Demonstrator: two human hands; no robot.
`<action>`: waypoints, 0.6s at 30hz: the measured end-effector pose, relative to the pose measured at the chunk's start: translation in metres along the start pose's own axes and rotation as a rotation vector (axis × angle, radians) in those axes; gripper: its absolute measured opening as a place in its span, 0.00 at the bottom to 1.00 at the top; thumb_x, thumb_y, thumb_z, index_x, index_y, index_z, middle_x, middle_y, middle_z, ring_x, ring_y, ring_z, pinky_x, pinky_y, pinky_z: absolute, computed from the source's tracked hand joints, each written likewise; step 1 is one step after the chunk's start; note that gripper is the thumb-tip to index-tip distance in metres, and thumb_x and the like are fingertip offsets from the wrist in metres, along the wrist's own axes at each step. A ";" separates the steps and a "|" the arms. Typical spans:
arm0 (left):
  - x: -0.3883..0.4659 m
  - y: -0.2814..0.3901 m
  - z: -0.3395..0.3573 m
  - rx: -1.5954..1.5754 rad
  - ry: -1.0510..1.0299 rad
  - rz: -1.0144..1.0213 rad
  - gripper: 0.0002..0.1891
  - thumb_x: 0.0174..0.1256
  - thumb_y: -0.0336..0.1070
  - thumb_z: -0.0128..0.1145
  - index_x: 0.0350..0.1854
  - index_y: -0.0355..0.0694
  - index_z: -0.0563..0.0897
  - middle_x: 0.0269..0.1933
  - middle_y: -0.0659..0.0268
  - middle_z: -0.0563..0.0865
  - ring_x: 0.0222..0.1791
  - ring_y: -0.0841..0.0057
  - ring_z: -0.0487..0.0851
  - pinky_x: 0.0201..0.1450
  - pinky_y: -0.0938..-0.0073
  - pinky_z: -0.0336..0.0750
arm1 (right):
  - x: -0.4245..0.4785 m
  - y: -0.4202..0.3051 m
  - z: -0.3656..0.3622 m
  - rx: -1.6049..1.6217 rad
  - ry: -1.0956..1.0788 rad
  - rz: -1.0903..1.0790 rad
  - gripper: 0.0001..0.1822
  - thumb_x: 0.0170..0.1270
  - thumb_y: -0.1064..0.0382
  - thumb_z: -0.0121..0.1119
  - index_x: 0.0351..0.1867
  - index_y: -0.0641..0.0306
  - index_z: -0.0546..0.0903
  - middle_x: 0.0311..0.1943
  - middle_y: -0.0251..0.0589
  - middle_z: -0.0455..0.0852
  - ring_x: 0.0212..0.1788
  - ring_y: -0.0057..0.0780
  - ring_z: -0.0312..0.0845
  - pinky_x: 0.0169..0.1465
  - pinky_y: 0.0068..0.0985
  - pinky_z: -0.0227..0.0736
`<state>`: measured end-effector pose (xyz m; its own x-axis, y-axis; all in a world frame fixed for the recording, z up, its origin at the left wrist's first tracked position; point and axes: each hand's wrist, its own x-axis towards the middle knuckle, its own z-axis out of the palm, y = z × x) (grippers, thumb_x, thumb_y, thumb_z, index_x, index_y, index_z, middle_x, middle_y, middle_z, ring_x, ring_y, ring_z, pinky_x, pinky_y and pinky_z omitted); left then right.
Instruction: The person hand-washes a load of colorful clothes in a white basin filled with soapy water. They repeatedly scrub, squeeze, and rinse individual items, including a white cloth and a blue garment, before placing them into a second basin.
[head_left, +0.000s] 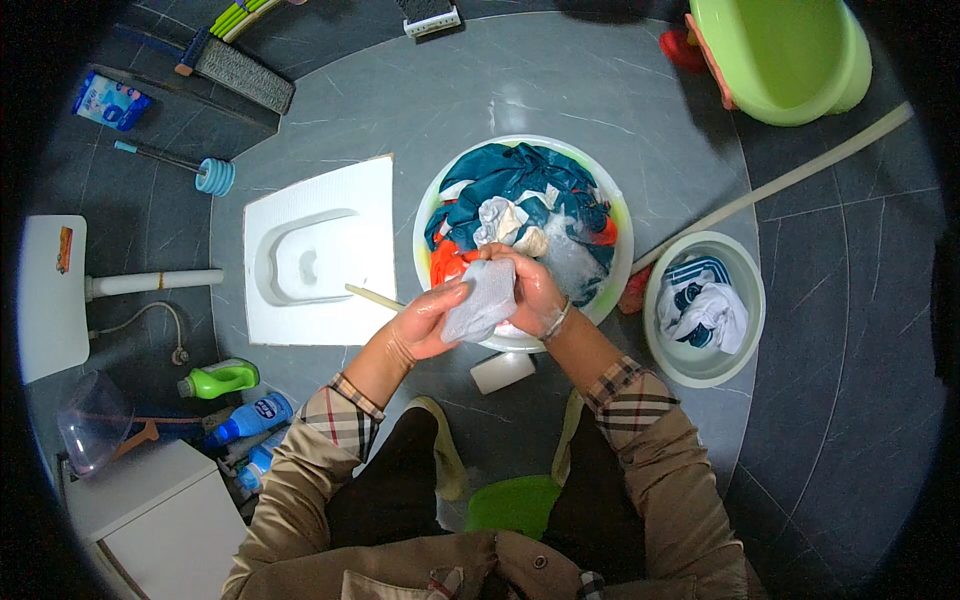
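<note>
Both wet hands hold a small pale grey cloth (481, 301), possibly a sock, over the near rim of a wide round basin (628, 255). My left hand (427, 319) grips its left end with the thumb on top. My right hand (534, 289) curls around the other end. In the basin lie soaked dark teal clothes (517, 169), an orange-red garment (448, 261), and crumpled white and cream pieces (501, 221). Suds (568, 251) float at the basin's right side. A white block (502, 373), perhaps soap, lies on the floor just below the basin.
A smaller grey bucket (654, 345) with white and navy clothes stands at right, beside a long pale pole (787, 180). To the left is a white squat toilet (379, 225). Green (225, 377) and blue (255, 421) bottles lie nearby. A green tub (787, 60) stands upper right.
</note>
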<state>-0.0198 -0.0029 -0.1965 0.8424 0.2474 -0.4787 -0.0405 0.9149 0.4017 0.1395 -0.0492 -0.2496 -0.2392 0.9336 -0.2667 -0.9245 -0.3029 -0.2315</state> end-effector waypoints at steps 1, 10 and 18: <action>-0.001 0.001 0.001 0.015 -0.006 0.009 0.30 0.59 0.48 0.57 0.61 0.38 0.64 0.54 0.59 0.75 0.54 0.72 0.75 0.55 0.72 0.70 | -0.004 -0.002 0.009 -0.049 0.064 -0.038 0.13 0.67 0.54 0.41 0.39 0.61 0.73 0.36 0.38 0.77 0.41 0.27 0.74 0.49 0.28 0.70; 0.004 0.006 0.001 0.279 0.274 0.235 0.27 0.60 0.44 0.57 0.61 0.43 0.65 0.55 0.64 0.75 0.55 0.73 0.73 0.58 0.70 0.69 | -0.006 0.010 0.003 -0.670 0.122 -0.260 0.11 0.58 0.70 0.55 0.43 0.67 0.76 0.32 0.35 0.81 0.31 0.18 0.75 0.36 0.17 0.71; -0.002 0.020 -0.007 0.289 0.524 0.393 0.19 0.61 0.38 0.56 0.55 0.43 0.74 0.50 0.65 0.80 0.51 0.75 0.77 0.55 0.72 0.71 | -0.013 -0.027 -0.027 -0.208 0.431 -0.254 0.08 0.59 0.73 0.53 0.40 0.63 0.76 0.27 0.28 0.73 0.24 0.14 0.63 0.26 0.13 0.62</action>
<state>-0.0261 0.0167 -0.1927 0.4227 0.7287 -0.5388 -0.0832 0.6232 0.7777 0.1754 -0.0588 -0.2652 0.1685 0.8326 -0.5276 -0.8487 -0.1496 -0.5072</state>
